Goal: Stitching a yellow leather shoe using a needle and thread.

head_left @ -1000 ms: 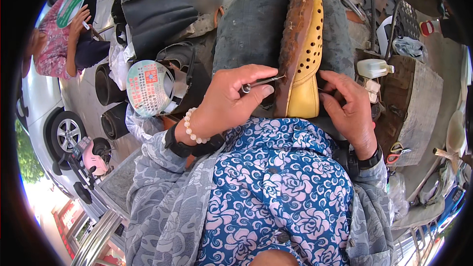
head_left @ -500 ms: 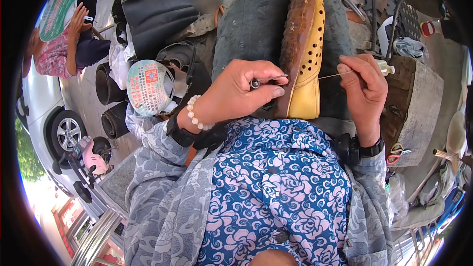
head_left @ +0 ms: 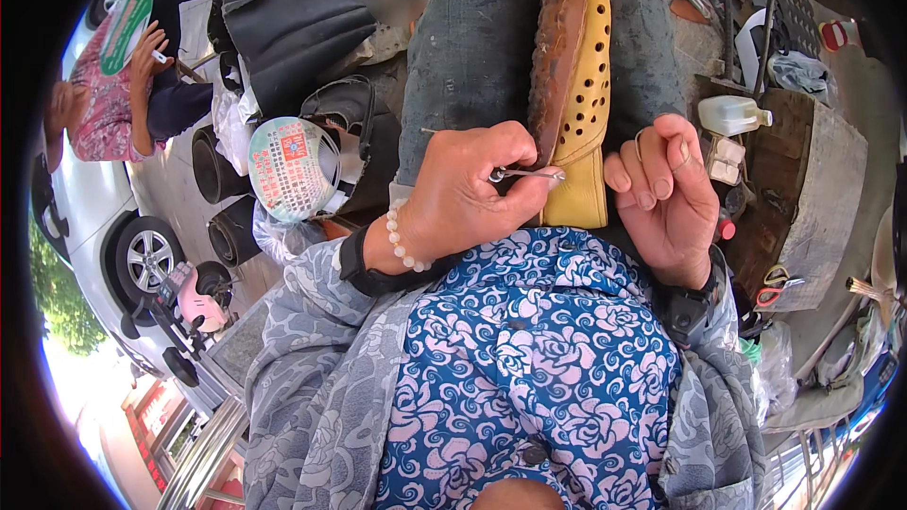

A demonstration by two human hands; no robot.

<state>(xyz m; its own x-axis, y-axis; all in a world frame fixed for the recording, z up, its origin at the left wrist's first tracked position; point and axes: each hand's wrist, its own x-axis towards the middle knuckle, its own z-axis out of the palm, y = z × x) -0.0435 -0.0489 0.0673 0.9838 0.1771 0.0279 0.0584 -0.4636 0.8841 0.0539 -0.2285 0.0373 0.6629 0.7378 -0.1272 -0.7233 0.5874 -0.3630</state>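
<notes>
A yellow shoe (head_left: pixel 587 94) with punched holes lies on its side across my lap, its brown sole (head_left: pixel 556 57) facing left and its heel towards me. My left hand (head_left: pixel 463 179) is closed around a dark-handled awl (head_left: pixel 527 173), the thin metal shaft passing between thumb and forefinger. Its point is beside the thumb tip, over the heel part of the shoe; I cannot tell if it touches. To the right of the heel, my right hand (head_left: pixel 673 203) has its fingers curled, with fine thread (head_left: pixel 639 144) looped about them. Where the thread meets the shoe cannot be made out.
Dark cloth (head_left: pixel 472 66) covers my lap under the shoe. At right are a wooden box (head_left: pixel 822 198), a plastic bottle (head_left: pixel 732 115) and scissors (head_left: pixel 773 288). A round printed fan (head_left: pixel 286 170) and black sheet material (head_left: pixel 293 33) are at left. Another person (head_left: pixel 113 118) sits far left.
My right hand has turned and its fingers have curled in near the heel; the straight thread stretch no longer shows. My left hand has shifted slightly right and down, bringing the awl over the heel.
</notes>
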